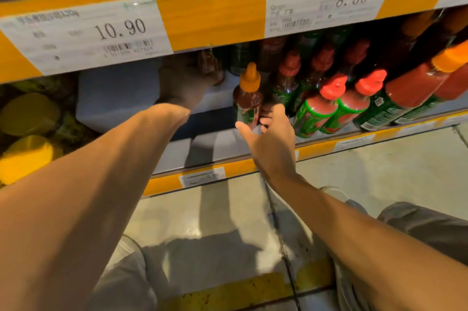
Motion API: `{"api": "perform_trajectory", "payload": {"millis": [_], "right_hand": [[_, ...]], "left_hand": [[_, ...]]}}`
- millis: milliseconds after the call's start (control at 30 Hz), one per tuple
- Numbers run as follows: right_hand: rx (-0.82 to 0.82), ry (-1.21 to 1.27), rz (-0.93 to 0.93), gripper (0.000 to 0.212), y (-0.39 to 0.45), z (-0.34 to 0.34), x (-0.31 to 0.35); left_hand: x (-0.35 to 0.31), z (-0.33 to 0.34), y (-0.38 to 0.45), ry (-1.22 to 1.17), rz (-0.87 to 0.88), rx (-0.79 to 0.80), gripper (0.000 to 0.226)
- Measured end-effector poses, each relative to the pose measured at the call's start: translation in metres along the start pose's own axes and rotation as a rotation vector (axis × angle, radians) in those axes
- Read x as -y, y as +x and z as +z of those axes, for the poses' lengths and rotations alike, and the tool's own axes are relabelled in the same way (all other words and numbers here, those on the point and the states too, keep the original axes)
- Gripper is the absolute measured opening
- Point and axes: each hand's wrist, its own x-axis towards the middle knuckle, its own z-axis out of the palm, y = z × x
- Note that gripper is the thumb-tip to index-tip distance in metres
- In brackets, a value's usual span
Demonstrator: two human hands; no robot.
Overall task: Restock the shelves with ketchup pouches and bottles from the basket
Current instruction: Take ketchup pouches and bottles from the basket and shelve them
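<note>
My left hand (pixel 186 82) reaches deep into the lower shelf (pixel 174 153) and grips a dark bottle (pixel 210 64) near the back, in shadow. My right hand (pixel 268 133) holds the base of an orange-capped ketchup bottle (pixel 248 97) standing at the left end of the row. To its right stand several red-capped ketchup bottles (pixel 326 105) with green labels, and taller orange-capped bottles (pixel 415 90) lean at the far right. The basket is out of view.
An upper shelf edge (pixel 215 14) with price tags 10.90 and 8.50 overhangs the bottles. Yellow-lidded jars (pixel 30 113) fill the shelf's left side. A white box (pixel 119 92) sits behind my left hand. Grey floor tiles (pixel 228 222) lie below, my knees at the bottom.
</note>
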Motion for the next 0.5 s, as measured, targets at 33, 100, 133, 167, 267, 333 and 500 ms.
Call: {"api": "perform_trajectory", "payload": {"millis": [33, 100, 133, 167, 267, 333, 500], "right_hand": [[-0.038, -0.023, -0.035, 0.047, -0.004, 0.000, 0.000], [-0.067, -0.111, -0.057, 0.049, -0.005, 0.001, 0.000], [-0.051, -0.168, -0.021, 0.051, -0.002, 0.002, 0.000], [-0.025, -0.205, 0.045, 0.052, 0.003, 0.002, 0.000], [0.026, -0.243, 0.159, 0.054, 0.017, 0.005, -0.003], [0.013, -0.271, 0.163, 0.055, 0.020, 0.006, -0.006], [-0.004, -0.310, 0.136, 0.049, 0.026, 0.007, -0.011]], "left_hand": [[0.002, 0.001, 0.000, -0.017, -0.009, 0.000, 0.049], [0.005, 0.003, 0.000, 0.008, -0.020, -0.032, 0.047], [0.005, 0.005, -0.001, 0.009, -0.031, -0.046, 0.048], [0.007, 0.007, 0.001, 0.000, -0.036, -0.063, 0.051], [0.008, 0.009, 0.005, 0.036, -0.048, -0.096, 0.055], [0.009, 0.010, 0.009, 0.060, -0.026, -0.088, 0.051], [0.009, 0.016, 0.018, -0.030, -0.010, -0.094, 0.043]]}}
